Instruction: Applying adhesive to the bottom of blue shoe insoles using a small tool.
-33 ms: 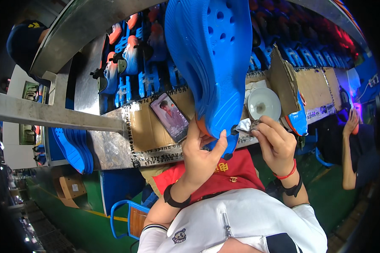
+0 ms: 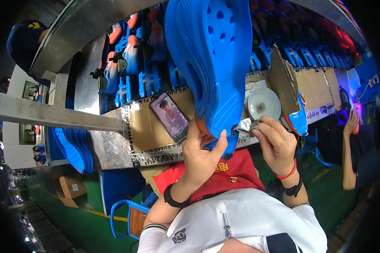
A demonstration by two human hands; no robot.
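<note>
A large blue clog (image 2: 215, 63) with round holes stands tilted in front of me, its heel end toward my body. My left hand (image 2: 202, 157) grips it at the heel, thumb on the near side and fingers wrapped behind, where orange shows. Between the fingertips of my right hand (image 2: 276, 142) is a small white cloth (image 2: 244, 125) with a dark, dirty end. The cloth touches a black strap rivet (image 2: 234, 129) at the side of the heel. Just beyond the right hand is a white bowl (image 2: 271, 98) with a greyish residue at its bottom.
A phone (image 2: 169, 117) with a lit screen lies on the cardboard-covered bench (image 2: 143, 137). A metal frame bar (image 2: 50, 111) crosses at the left, near stacked blue clogs (image 2: 67, 145). Shoes on blue racks (image 2: 126, 63) fill the back. At the right, another person's arm (image 2: 348, 156) shows.
</note>
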